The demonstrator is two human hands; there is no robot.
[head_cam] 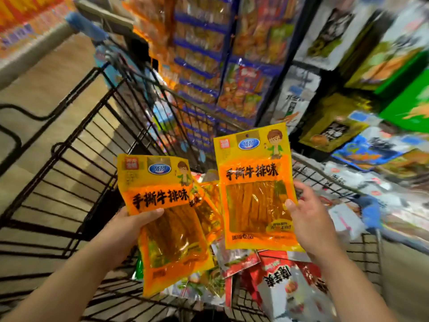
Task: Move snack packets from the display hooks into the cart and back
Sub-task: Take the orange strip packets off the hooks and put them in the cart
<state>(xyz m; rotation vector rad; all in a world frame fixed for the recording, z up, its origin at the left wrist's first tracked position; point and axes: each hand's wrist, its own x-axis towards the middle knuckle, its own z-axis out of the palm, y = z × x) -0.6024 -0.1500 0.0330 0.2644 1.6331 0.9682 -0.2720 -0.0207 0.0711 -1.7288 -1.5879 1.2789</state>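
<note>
My left hand grips a yellow-orange snack packet by its left edge, thumb across the front. More orange packets fan out behind it; I cannot tell whether that hand holds them too. My right hand pinches an identical yellow-orange packet at its right edge and holds it upright, slightly higher. Both packets hover over the black wire cart. Its basket holds several red, white and green snack packets below my hands.
Display racks of hanging snack packets rise to the right, blurred by motion. A tall shelf of orange and blue packs stands behind the cart. The cart's blue-tipped handle and wooden floor lie to the left.
</note>
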